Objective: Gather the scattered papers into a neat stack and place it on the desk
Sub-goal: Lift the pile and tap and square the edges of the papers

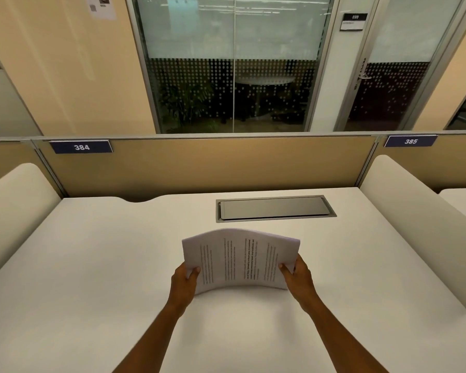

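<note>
A stack of printed white papers [240,261] stands on its long edge on the white desk [105,265], bowed into an arch with the text running sideways. My left hand [184,282] grips the stack's left end, thumb on the front sheet. My right hand [297,275] grips the right end the same way. The sheets look gathered together, their top edges nearly level. No loose sheets lie elsewhere on the desk.
A grey cable hatch [275,208] is set into the desk behind the papers. Cream side dividers [16,205] [414,211] flank the desk, and a tan back panel [213,165] with a blue plate marked 384 [81,147] closes the far side.
</note>
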Motion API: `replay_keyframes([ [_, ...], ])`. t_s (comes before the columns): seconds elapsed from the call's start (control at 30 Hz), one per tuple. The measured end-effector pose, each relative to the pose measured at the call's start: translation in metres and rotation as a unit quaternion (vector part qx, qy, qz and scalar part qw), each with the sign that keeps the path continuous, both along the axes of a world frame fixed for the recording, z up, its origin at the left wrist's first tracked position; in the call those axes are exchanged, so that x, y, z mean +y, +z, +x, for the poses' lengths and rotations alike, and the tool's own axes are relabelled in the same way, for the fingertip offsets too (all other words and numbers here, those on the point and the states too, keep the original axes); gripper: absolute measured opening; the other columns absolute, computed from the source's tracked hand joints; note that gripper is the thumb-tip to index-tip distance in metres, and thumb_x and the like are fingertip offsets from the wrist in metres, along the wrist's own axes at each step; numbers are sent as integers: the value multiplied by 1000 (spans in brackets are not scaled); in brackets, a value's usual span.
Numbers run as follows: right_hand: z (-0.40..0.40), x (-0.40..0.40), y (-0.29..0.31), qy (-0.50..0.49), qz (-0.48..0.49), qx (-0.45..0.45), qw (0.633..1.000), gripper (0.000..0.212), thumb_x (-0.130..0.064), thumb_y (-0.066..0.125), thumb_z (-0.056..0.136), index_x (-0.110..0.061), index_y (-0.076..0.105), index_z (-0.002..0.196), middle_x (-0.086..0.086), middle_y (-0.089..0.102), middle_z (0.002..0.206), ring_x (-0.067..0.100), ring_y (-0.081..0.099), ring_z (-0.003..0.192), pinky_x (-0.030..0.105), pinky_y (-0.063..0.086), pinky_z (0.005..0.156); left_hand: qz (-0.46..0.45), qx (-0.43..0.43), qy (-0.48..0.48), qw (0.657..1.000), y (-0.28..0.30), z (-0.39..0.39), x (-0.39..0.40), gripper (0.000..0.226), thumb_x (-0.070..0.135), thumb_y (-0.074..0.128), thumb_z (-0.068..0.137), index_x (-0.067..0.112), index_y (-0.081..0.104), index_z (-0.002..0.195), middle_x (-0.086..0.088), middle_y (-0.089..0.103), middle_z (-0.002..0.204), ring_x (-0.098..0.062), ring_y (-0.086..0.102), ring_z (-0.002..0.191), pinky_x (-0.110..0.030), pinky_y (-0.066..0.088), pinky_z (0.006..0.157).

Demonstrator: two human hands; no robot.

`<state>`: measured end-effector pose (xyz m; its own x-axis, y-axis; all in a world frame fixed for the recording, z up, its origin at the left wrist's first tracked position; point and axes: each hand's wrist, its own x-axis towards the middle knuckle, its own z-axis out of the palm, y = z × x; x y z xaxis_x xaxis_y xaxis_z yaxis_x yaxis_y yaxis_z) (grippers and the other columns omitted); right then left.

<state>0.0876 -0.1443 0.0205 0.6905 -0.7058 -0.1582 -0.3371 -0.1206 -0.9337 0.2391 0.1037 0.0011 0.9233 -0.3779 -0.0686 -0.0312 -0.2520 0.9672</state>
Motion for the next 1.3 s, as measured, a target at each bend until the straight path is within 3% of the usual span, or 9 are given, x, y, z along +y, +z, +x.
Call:
replay_keyframes([
  [0.1, 1, -7, 11, 20, -10, 6, 1000, 28, -19, 59, 93, -18, 52, 119, 5, 64, 111, 25, 65, 100, 40, 58, 85, 23, -17, -39, 999, 11, 12, 2, 32, 27, 48, 95, 15, 56, 123, -8, 68, 109, -28, 68, 96, -33, 60, 74],
  [0.2, 1, -16, 26, 38, 18, -18, 999, 25, -15, 65, 90, -18, 57, 114, 4, 68, 106, 23, 68, 94, 39, 60, 80, 44, -28, -86, 995, 31, 33, 3, 42, 37, 48, 86, 16, 58, 121, -7, 70, 106, -29, 71, 94, -44, 61, 77],
  [0.43, 1, -46, 48, 48, 93, -60, 993, 15, -8, 70, 84, -9, 57, 90, 20, 65, 97, 33, 66, 87, 48, 58, 79, 159, -35, -241, 957, 86, 78, -7, 43, 39, 47, 84, 16, 61, 117, -8, 70, 108, -28, 70, 95, -46, 58, 83],
  [0.53, -4, -53, 51, 95, 98, -34, 990, 18, -7, 72, 82, -7, 59, 94, 21, 68, 102, 33, 69, 90, 40, 60, 75, 190, -36, -281, 940, 108, 90, -13, 46, 37, 51, 82, 10, 62, 117, -12, 69, 110, -29, 70, 97, -44, 58, 84],
  [0.67, -7, -53, 47, 196, 23, 56, 979, 31, -19, 74, 82, -16, 63, 111, 7, 70, 105, 24, 68, 96, 29, 59, 73, 241, -42, -313, 918, 126, 95, -24, 40, 31, 52, 82, 10, 65, 113, -13, 70, 112, -30, 69, 99, -48, 56, 90],
  [0.83, -2, -47, 38, 255, -60, 130, 956, 30, -30, 71, 84, -17, 67, 111, -1, 70, 112, 17, 68, 97, 35, 58, 87, 289, -64, -341, 892, 135, 91, -42, 26, 19, 49, 92, 11, 63, 113, -10, 69, 112, -27, 69, 98, -49, 55, 91],
  [0.97, -8, -44, 39, 238, -43, 120, 963, 18, -26, 66, 89, -21, 66, 106, 0, 69, 110, 19, 67, 97, 31, 56, 83, 304, -83, -313, 896, 134, 90, -48, 24, 25, 52, 93, 12, 63, 110, -10, 68, 113, -26, 68, 97, -48, 55, 90],
  [1.13, -16, -48, 38, 233, 16, 81, 969, 18, -25, 69, 87, -18, 69, 104, 1, 73, 106, 22, 72, 92, 33, 60, 82, 283, -145, -187, 930, 134, 88, -53, 21, 29, 67, 88, 10, 65, 95, -5, 63, 97, -21, 59, 86, -29, 44, 74],
  [1.3, -21, -51, 35, 218, 91, 34, 971, 23, -19, 70, 86, -11, 69, 108, 4, 76, 103, 21, 74, 88, 31, 59, 78, 202, -93, -34, 974, 122, 91, -43, 39, 39, 83, 69, 13, 65, 92, -8, 69, 88, -24, 64, 81, -31, 50, 72],
])
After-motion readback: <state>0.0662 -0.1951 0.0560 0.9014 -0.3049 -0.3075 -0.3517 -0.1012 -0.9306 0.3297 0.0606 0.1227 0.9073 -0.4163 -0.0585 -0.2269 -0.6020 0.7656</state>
